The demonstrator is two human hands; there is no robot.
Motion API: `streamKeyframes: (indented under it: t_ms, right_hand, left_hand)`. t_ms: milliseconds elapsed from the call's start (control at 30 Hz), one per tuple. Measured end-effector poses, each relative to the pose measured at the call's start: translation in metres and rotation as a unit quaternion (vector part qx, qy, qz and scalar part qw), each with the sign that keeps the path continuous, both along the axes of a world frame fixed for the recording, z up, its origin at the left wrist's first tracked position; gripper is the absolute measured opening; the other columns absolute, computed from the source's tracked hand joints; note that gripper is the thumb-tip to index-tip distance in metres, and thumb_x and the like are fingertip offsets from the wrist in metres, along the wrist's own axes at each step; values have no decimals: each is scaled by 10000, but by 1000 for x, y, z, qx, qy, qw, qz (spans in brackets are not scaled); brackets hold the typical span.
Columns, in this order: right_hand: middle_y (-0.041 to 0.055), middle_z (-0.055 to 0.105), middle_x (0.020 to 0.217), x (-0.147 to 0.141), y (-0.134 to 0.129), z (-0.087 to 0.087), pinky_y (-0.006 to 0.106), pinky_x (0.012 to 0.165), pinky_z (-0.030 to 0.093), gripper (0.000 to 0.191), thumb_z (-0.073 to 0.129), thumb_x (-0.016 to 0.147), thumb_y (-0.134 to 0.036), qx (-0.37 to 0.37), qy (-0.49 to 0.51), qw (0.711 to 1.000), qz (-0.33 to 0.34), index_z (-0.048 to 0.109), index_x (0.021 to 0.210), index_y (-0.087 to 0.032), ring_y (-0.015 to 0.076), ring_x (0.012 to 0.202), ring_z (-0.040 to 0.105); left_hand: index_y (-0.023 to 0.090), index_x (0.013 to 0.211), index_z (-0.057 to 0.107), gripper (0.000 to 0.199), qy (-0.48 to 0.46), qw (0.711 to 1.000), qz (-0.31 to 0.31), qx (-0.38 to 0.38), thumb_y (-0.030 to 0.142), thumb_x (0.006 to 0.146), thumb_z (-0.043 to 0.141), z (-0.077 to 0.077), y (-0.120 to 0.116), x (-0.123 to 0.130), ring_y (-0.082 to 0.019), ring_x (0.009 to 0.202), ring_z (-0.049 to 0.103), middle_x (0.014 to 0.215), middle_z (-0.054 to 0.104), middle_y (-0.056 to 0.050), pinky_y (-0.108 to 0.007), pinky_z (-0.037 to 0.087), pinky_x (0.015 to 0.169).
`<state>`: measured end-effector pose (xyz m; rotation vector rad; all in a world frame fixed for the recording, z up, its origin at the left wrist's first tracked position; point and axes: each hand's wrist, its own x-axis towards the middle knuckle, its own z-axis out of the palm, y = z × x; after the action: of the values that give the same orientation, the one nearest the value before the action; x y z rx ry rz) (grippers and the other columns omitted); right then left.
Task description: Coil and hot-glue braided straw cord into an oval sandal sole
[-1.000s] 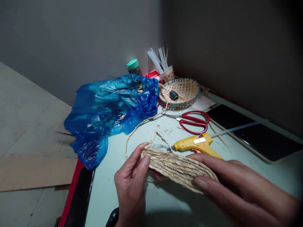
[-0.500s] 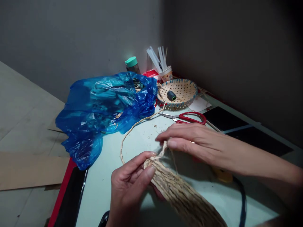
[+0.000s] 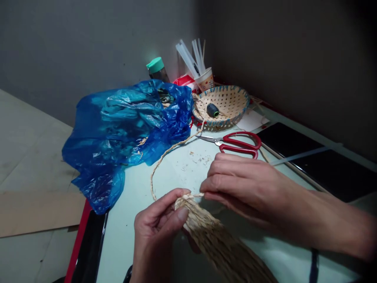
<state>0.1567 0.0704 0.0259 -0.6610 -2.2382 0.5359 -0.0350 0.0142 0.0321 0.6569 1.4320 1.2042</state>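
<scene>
A long bundle of tan braided fibre [image 3: 220, 239] slants from the centre to the bottom edge. My left hand [image 3: 161, 224] grips its upper end between thumb and fingers. A short twisted strand [image 3: 198, 195] comes off that end, and my right hand [image 3: 244, 188] pinches it with fingers closed. One thin braided cord [image 3: 165, 154] curves from my left hand up to the woven basket [image 3: 232, 100]. Red-handled scissors [image 3: 240, 143] lie just beyond my right hand, with blades pointing left.
A blue plastic bag [image 3: 126, 122] covers the table's left back. Behind stand a green-lidded bottle [image 3: 157, 68] and a paper cup [image 3: 205, 80] of clear strips. A dark thread spool [image 3: 212, 110] sits in the basket. A black panel [image 3: 312, 157] lies at right; small scraps dot the table.
My right hand has turned and lowered, its fingers now closed together on the strand, which is pulled out to the right instead of upward. The view has shifted slightly.
</scene>
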Motion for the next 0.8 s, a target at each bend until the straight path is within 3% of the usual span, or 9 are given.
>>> streamKeyframes:
  t_ms: [167,333,533,633,800]
  right_hand:
    - [45,579,790,-3,-6,-9,326,631,319,274,467,878,43,47,-29,998,-11,700,948,-83,171,734,418]
    - [21,549,775,-3,-10,-10,326,620,305,245,474,879,28,32,-16,999,4,563,720,-137,150,719,378]
    - [-13,501,721,-2,-15,1,322,607,307,247,520,884,26,-6,-18,1000,-5,596,715,-138,139,691,359]
    - [-34,490,706,-2,-18,5,315,592,319,233,610,816,39,-30,-28,999,-11,583,688,-153,124,663,361]
    - [-40,523,733,-5,-20,5,303,597,352,212,583,797,22,-23,-15,999,-23,564,719,-174,119,665,404]
  left_hand:
    - [209,841,829,253,47,999,14,14,311,619,895,-5,2,-8,-197,710,726,725,767,-35,-239,582,632]
    - [202,877,838,298,86,994,-10,60,308,610,920,-18,4,-24,-167,684,710,801,786,-56,-197,572,596]
    - [213,922,834,253,84,993,-29,77,303,690,878,-19,3,-24,-149,676,704,818,786,-57,-180,568,583]
    - [213,920,834,261,78,994,-16,76,292,677,887,-17,2,-22,-144,701,716,853,790,-52,-181,582,633]
    - [215,945,831,265,75,994,-22,72,297,697,880,-18,2,-22,-116,738,726,883,803,-45,-133,572,711]
